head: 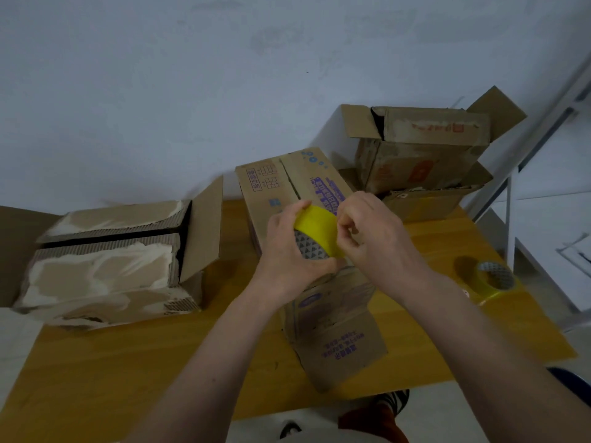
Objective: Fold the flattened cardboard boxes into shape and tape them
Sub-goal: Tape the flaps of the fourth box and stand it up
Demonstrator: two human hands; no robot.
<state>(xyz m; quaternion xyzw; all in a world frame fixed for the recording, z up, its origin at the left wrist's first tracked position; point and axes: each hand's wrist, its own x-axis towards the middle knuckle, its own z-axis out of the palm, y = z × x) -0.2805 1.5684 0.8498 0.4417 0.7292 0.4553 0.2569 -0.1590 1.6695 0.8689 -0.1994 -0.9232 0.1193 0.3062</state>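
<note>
A cardboard box with purple print [289, 182] lies lengthwise in the middle of the wooden table [128, 362], its near flap hanging over the front edge. Above it my left hand [287, 247] grips a yellow tape roll [316, 225] with a grey patterned core. My right hand [371, 228] is at the roll's right edge, fingertips curled and picking at the tape. The tape's loose end is hidden by the fingers.
A worn, torn box [105, 260] with open flaps sits on the left. Two shaped boxes [425, 155] are stacked at the back right. A second yellow tape roll [492, 279] lies near the table's right edge. A white wall is behind.
</note>
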